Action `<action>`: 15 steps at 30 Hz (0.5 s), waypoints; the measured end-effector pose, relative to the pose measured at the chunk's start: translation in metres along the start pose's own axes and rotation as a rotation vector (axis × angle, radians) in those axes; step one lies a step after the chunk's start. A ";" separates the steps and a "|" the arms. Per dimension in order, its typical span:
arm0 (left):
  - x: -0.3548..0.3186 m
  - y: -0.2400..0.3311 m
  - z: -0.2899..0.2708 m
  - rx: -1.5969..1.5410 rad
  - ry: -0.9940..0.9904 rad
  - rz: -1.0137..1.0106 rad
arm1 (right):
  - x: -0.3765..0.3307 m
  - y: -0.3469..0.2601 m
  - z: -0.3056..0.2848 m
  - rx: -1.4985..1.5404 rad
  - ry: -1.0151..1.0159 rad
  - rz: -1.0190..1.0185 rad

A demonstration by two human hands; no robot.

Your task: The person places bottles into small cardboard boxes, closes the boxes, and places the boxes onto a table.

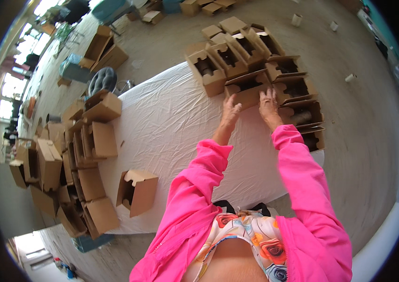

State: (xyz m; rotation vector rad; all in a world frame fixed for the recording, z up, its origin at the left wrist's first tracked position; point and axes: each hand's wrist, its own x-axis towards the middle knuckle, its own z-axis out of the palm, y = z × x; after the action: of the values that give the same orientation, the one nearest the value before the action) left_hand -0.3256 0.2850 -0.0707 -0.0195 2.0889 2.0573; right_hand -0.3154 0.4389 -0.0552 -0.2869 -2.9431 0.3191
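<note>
An open-topped brown cardboard box [250, 98] stands at the far right of the white-covered table, tight against other boxes. My left hand [230, 112] grips its near left corner. On the near right edge of the same box, my right hand [269, 107] lies with its fingers over the cardboard rim. The inside of this box looks dark. Beyond it stands a row of similar open boxes [214, 87], and a column of more boxes [298, 88] runs down the right edge. A dark rounded item shows inside one box of that column.
One open box [144, 195] stands alone on the table cover [171, 127] at the near left. Many empty-looking boxes [100, 214] are piled along the left end. A dark tufted chair [102, 81] is beyond the far left edge. White cylinders [296, 19] stand on the floor.
</note>
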 end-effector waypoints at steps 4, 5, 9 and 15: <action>-0.048 -0.001 -0.039 0.178 -0.193 -0.007 | 0.001 0.002 -0.006 -0.123 -0.134 -0.028; -0.066 -0.008 -0.052 0.261 -0.202 0.001 | -0.004 -0.006 -0.014 -0.071 -0.142 -0.036; -0.162 0.012 -0.119 0.344 -0.065 0.152 | -0.039 -0.025 -0.019 0.082 0.015 -0.066; -0.308 0.041 -0.234 0.548 0.473 0.124 | -0.166 -0.108 0.022 0.484 -0.053 -0.498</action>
State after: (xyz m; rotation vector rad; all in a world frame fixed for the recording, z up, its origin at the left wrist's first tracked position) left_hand -0.0637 0.0123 0.0189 -0.3255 2.9452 1.5737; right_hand -0.1775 0.2964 -0.0760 0.5104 -2.7376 0.9340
